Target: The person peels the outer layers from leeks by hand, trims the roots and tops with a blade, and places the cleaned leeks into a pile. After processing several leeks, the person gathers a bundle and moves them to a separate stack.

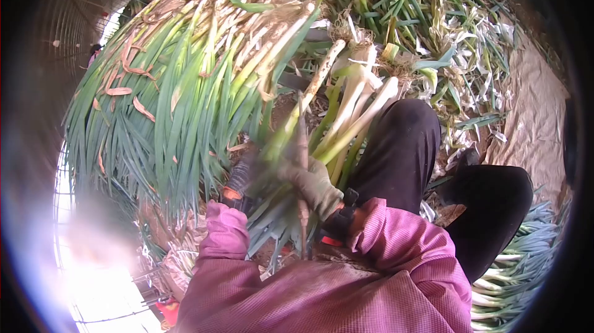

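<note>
A long green onion (319, 77) slants up from between my hands, its pale root end at the top and its lower part blurred. My left hand (244, 169), in a dark ribbed glove, is closed around its green part, though the fingers are partly hidden. Beside it, my right hand (317, 188), in a grey-green glove, is at the lower part of the onion; motion smears its fingertips. A thin brown stick (302, 141) stands upright between the hands. Several thick-stemmed green onions (356, 107) lean against my dark-trousered knee, just beyond my right hand.
A big heap of green onions (179, 85) with roots fills the left side. Stripped leaves and peelings (427, 30) cover the ground at the back right, beside brown sheeting (529, 110). Cleaned onions (504, 277) lie in rows at lower right, near a black pad (489, 209).
</note>
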Motion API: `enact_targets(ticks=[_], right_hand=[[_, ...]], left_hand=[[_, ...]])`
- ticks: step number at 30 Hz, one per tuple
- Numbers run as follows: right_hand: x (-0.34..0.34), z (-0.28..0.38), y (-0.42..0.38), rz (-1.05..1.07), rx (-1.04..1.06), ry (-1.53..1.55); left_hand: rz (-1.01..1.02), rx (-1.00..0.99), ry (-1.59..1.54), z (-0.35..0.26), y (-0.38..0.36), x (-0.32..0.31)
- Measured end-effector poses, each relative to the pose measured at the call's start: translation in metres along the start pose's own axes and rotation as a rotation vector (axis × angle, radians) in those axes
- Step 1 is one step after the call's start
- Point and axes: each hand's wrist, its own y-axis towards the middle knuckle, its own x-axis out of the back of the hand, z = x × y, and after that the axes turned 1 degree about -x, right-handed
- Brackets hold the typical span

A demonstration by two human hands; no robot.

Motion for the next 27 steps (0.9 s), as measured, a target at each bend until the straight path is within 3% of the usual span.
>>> enact_targets(ticks=[2, 3, 4, 7, 8, 11, 12, 16, 21, 24, 27], right_hand=[[-0.003, -0.023, 0.0, 0.029, 0.049, -0.079], [-0.003, -0.029, 0.0, 0.039, 0.072, -0.125], [-0.004, -0.008, -0.016, 0.056, -0.075, -0.248], [-0.007, 0.014, -0.03, 0.099, -0.184, -0.259], [-0.006, -0.016, -0.016, -0.015, 0.037, -0.112], [-0.004, 0.011, -0.022, -0.203, -0.133, 0.034], [0.003, -0.009, -0.012, -0.176, -0.062, -0.022], [-0.002, -0.015, -0.011, -0.061, -0.11, -0.128], [-0.002, 0.006, 0.009, -0.06, -0.028, 0.048], [0.001, 0.016, 0.016, -0.037, -0.015, 0.146], [0.001, 0.014, 0.023, -0.062, 0.048, 0.172]], left_hand=[[-0.064, -0.007, -0.003, -0.009, -0.006, 0.006], [-0.132, 0.035, 0.106, -0.047, -0.014, 0.019], [-0.2, 0.077, 0.213, -0.07, -0.014, 0.024], [-0.366, -0.063, 0.221, -0.081, 0.009, 0.016], [-0.346, -0.08, 0.249, -0.088, 0.015, 0.012], [-0.398, -0.116, 0.27, -0.082, 0.035, -0.001], [-0.384, -0.085, 0.261, -0.081, 0.038, -0.004], [-0.353, -0.005, 0.228, -0.077, 0.049, -0.007], [-0.335, -0.106, 0.24, -0.077, 0.052, -0.008], [-0.149, -0.034, 0.224, -0.102, 0.073, -0.005], [-0.149, -0.119, 0.273, -0.114, 0.087, -0.008]])
